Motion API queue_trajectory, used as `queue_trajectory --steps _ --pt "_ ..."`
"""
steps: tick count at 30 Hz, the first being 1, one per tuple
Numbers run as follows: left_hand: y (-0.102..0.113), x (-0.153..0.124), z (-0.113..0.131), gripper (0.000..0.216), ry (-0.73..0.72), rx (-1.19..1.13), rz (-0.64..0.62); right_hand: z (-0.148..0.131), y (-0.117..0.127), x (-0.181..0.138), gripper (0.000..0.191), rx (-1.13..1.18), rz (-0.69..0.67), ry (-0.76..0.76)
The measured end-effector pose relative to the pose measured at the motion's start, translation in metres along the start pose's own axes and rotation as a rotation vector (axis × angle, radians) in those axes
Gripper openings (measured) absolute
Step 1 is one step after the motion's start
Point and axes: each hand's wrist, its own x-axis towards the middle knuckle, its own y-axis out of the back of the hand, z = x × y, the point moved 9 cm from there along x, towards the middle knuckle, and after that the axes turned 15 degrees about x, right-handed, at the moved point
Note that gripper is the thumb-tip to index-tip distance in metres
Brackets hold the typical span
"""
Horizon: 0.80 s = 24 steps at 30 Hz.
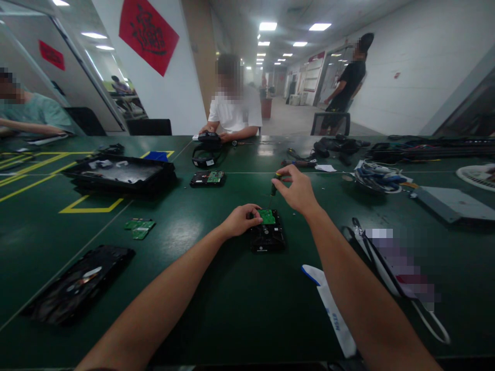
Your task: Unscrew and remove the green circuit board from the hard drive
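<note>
A black hard drive (267, 238) lies on the green table in front of me, a green circuit board (267, 216) on its upper side. My left hand (244, 218) grips the drive's left edge, its fingertips at the board. Above the drive, my right hand (297, 186) pinches the handle of a screwdriver (274, 188). The screwdriver stands nearly upright with its shaft pointing down at the board; whether its tip sits in a screw is too small to tell.
To the left are loose green boards (141, 226), another drive (79, 283) and a black tray (119, 172). A further drive (208, 178) lies beyond my left hand. On the right are a cable bundle (377, 176), a metal box (454, 203) and a lanyard (371, 252). A person (235, 111) sits opposite.
</note>
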Motion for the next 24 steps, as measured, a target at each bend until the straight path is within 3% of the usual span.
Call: queue_trajectory --steps 5,12,18,24 --pt "-0.0014 0.0001 -0.0016 0.019 -0.002 0.002 -0.005 -0.0063 -0.0032 -0.0004 0.021 -0.014 -0.044 0.065" --pt "-0.0008 -0.0002 -0.0018 0.018 0.009 -0.002 -0.005 0.0002 0.0005 -0.0001 0.017 0.018 0.003 -0.02" --pt "-0.0019 0.0005 -0.0014 0.019 0.005 -0.013 -0.009 -0.0065 -0.0035 0.0 0.018 0.004 -0.054 0.062" --pt "-0.002 0.0005 -0.0022 0.019 0.003 0.003 -0.005 -0.0004 0.0003 0.0002 0.018 0.015 -0.002 -0.008"
